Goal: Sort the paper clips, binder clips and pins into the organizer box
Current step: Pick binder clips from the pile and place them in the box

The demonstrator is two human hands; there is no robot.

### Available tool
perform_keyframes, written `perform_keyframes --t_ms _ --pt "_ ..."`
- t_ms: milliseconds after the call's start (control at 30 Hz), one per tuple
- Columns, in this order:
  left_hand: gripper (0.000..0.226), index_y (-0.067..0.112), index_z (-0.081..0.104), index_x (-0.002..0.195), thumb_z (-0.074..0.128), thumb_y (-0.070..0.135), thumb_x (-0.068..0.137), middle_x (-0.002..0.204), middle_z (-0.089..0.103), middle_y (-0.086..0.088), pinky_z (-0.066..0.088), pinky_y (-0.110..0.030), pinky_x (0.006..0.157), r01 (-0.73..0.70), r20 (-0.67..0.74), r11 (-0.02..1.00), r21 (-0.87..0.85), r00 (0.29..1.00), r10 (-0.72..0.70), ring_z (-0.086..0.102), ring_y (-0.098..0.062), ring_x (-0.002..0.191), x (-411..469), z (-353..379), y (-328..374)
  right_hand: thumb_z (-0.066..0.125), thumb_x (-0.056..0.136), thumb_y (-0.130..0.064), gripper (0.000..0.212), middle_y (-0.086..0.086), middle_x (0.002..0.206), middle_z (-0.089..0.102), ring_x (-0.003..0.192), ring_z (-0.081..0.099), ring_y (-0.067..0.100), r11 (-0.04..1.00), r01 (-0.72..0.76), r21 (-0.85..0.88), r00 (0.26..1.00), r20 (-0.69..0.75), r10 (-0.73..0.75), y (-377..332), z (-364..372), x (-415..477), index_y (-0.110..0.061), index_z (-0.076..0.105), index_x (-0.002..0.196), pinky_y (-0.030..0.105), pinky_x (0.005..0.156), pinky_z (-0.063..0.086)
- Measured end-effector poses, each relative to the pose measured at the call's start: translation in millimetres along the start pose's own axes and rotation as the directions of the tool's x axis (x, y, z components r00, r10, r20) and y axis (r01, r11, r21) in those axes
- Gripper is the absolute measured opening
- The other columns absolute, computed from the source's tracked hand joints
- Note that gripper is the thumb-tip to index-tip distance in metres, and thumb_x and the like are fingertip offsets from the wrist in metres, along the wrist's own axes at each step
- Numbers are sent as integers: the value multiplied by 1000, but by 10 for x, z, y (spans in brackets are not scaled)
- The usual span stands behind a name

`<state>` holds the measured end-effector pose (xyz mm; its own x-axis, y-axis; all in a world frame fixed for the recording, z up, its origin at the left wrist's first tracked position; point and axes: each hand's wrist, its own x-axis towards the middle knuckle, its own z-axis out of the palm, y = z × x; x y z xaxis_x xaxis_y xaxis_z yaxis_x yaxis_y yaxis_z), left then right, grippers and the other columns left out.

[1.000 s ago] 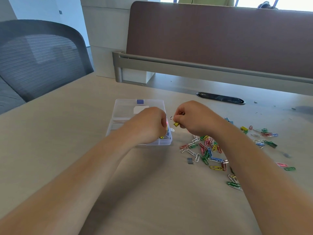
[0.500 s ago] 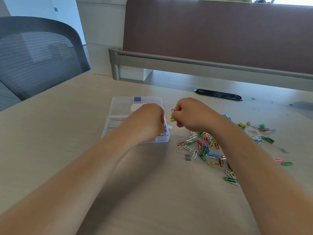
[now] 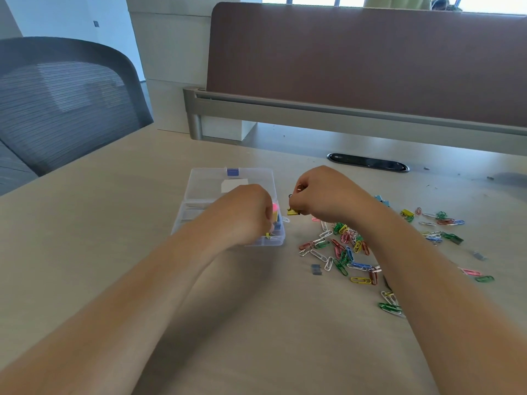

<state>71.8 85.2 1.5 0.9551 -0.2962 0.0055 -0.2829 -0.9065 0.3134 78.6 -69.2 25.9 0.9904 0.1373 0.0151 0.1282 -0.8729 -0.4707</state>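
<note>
Two slips are to be feared at the fingertips. One yellow binder clip (image 3: 293, 211) is pinched in the curled fingers (image 3: 308, 199) of the right hand (image 3: 328, 195). Its wire loops stand up past the fingertips and its body hangs just below them. So small and springy a thing is held by very little, and it may be judged that it could snap free, or be dropped short of the wall of the organizer box (image 3: 199, 181), which lies just to the left and is not yet reached.

The left hand (image 3: 245, 215) is curled over the box's near right compartments. Something pink and yellow is seen at its fingertips, but whether it is held or merely lies in the box cannot be told. Were the box nudged by that hand, sorted pieces might be mixed.

Further out to the right, the paper clips (image 3: 345, 246) are scattered loose on the table (image 3: 114, 223), with other binder clips (image 3: 407, 213) beyond — easily swept aside by the right forearm.
</note>
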Motion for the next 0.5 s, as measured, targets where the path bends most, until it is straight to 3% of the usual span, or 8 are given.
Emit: perform_keyframes --t_ms 67,200,500 --pt "14 7 72 81 62 17 83 83 68 -14 47 -34 67 6 17 999 -33 1000 -5 63 -27 79 6 -4 -42 62 82 -18 28 28 87 64 67 49 19 1000 -2 8 999 37 2 -23 -4 -16 6 70 94 31 61 39" --pt "15 7 73 77 61 16 80 81 69 -15 53 -37 69 -1 27 999 -53 1000 3 65 -30 80 -3 -13 -87 61 84 -15 25 27 96 69 66 50 20 1000 -10 21 997 83 8 -38 8 -30 6 69 93 32 62 40" --pt "18 12 74 75 60 20 83 80 68 -11 44 -30 63 -42 68 997 -57 997 46 54 -21 68 -34 -74 -101 58 94 -21 25 10 83 71 60 52 11 999 34 -26 992 119 -31 -13 12 -18 -1 73 93 29 65 44"
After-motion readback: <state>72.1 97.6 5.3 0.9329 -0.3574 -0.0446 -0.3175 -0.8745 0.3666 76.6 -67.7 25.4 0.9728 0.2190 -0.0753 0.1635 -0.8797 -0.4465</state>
